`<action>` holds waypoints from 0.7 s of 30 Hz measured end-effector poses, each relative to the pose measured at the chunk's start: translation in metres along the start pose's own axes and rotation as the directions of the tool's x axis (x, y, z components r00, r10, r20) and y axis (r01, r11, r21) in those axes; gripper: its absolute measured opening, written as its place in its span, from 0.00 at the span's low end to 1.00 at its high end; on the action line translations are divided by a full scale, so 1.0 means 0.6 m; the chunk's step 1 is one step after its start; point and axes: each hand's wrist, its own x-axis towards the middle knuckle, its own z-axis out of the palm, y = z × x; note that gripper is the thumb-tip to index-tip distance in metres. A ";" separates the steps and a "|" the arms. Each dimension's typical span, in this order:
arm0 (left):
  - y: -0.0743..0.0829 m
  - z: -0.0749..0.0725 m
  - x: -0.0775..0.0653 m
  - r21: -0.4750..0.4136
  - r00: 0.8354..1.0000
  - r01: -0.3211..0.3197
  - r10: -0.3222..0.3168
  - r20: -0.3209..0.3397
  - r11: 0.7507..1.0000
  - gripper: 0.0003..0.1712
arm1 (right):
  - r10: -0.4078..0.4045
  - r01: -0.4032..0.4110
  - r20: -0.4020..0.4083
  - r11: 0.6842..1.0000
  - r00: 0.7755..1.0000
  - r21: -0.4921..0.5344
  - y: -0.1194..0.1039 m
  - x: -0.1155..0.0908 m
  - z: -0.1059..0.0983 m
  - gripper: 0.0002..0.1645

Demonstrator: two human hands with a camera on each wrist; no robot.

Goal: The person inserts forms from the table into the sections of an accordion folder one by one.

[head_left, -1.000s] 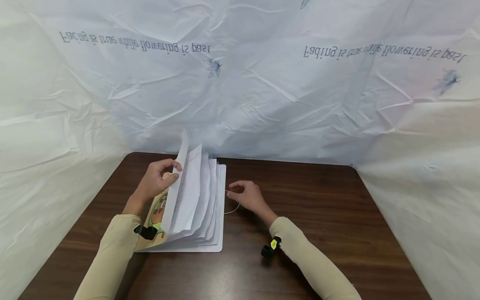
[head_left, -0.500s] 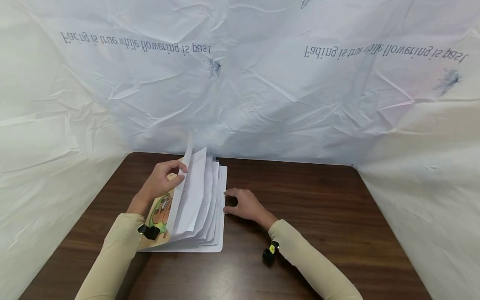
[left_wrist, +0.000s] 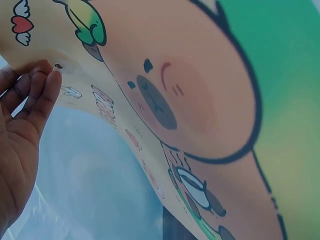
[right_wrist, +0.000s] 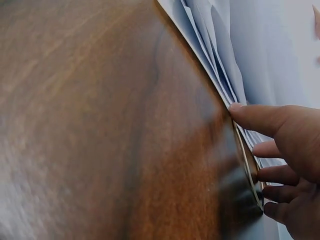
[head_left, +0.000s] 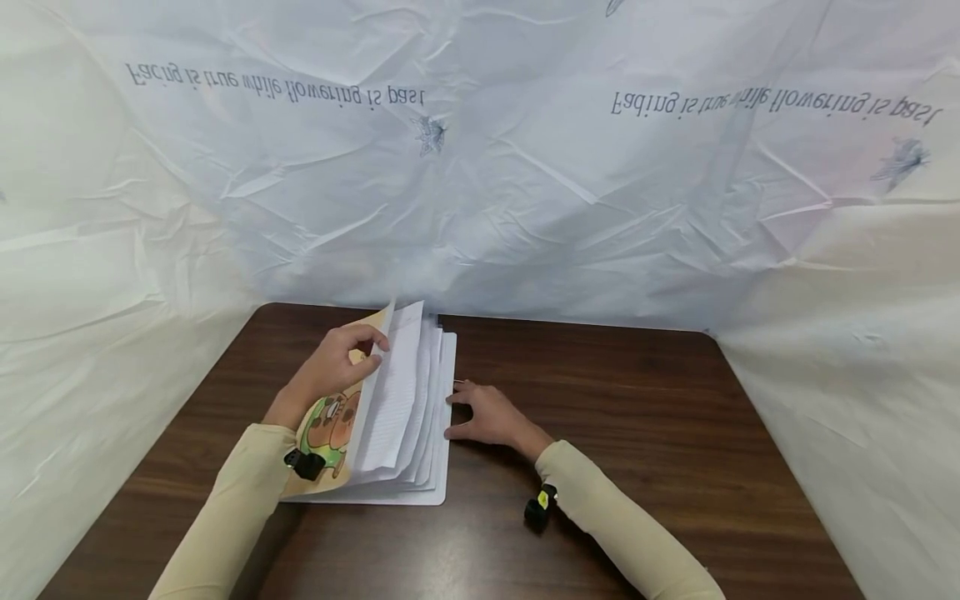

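My left hand (head_left: 341, 358) pinches the edge of the raised front cover (head_left: 330, 425) of a document folder. Its beige cover carries a cartoon animal in green, which fills the left wrist view, where the left hand (left_wrist: 30, 110) holds the cover's rim between thumb and fingers. Several loose white sheets (head_left: 397, 408) fan out inside the folder above its white back cover (head_left: 442, 450). My right hand (head_left: 491, 414) touches the folder's right edge with thumb and fingers spread. A thin elastic cord (right_wrist: 245, 155) loops along that edge beside the right fingers (right_wrist: 277, 175).
Under the folder is a dark brown wooden table (head_left: 600, 417). White wrinkled sheeting (head_left: 525, 208) with printed lettering rises behind and on both sides of it. Each sleeve bears a small black wrist camera, such as the right one (head_left: 536, 510).
The left hand has moved right, lowering the cover toward the sheets. The right hand went from the cord loop, which stood out from the folder, to the folder's right edge, its fingers spreading.
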 end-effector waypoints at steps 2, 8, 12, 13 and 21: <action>0.001 0.003 0.002 0.013 1.000 0.002 -0.002 0.021 1.000 0.07 | 0.001 -0.001 0.010 1.000 1.000 -0.002 -0.001 -0.001 0.000 0.35; 0.003 0.011 0.008 0.035 0.998 0.000 -0.002 0.067 0.999 0.07 | 0.008 -0.008 0.019 1.000 1.000 0.001 -0.001 -0.003 0.002 0.34; 0.007 0.015 0.013 0.063 0.994 0.003 -0.010 0.108 0.998 0.07 | 0.011 -0.011 0.018 1.000 1.000 0.009 -0.001 -0.004 0.003 0.34; 0.008 0.017 0.015 0.068 0.992 0.008 -0.016 0.121 0.998 0.07 | 0.011 -0.011 0.015 1.000 1.000 0.010 -0.002 -0.004 0.003 0.34; 0.015 0.035 0.028 0.107 0.964 0.061 -0.086 0.250 0.992 0.09 | 0.035 -0.035 0.018 0.999 0.999 0.012 -0.004 -0.002 0.003 0.34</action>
